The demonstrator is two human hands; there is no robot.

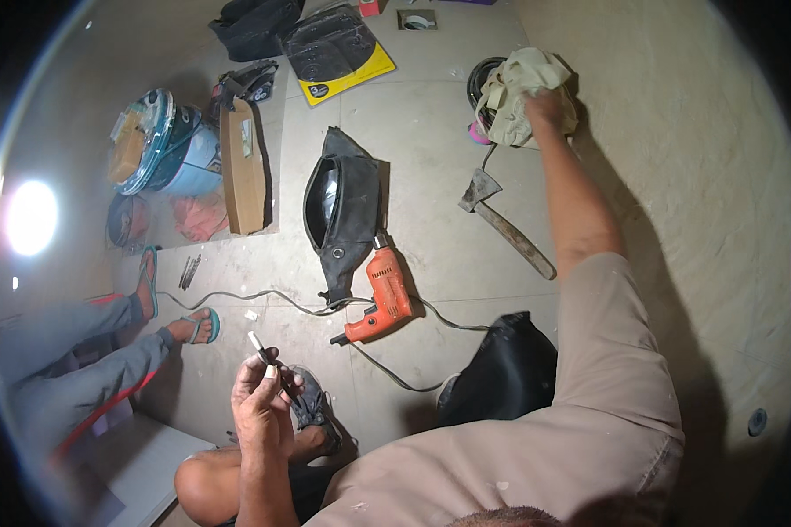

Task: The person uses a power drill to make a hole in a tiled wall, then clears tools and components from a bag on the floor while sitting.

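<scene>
Left hand (pixel 262 395) raised near the chest, forearm upright, fingers (pixel 272 373) pinched together. Right arm stretched far forward, elbow nearly straight, right hand (pixel 543 110) closed in a grasp.

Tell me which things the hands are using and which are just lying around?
In use:
- small pale stick-like piece in the left hand
- beige cloth bag under the right hand

Lying about:
- orange electric drill
- hatchet
- black waist pouch
- cardboard box

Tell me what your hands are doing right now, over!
Left hand holds a small white-tipped tool. Right hand reaches out, gripping a beige cloth bag. Hatchet and orange drill lie between them on the floor.
</scene>
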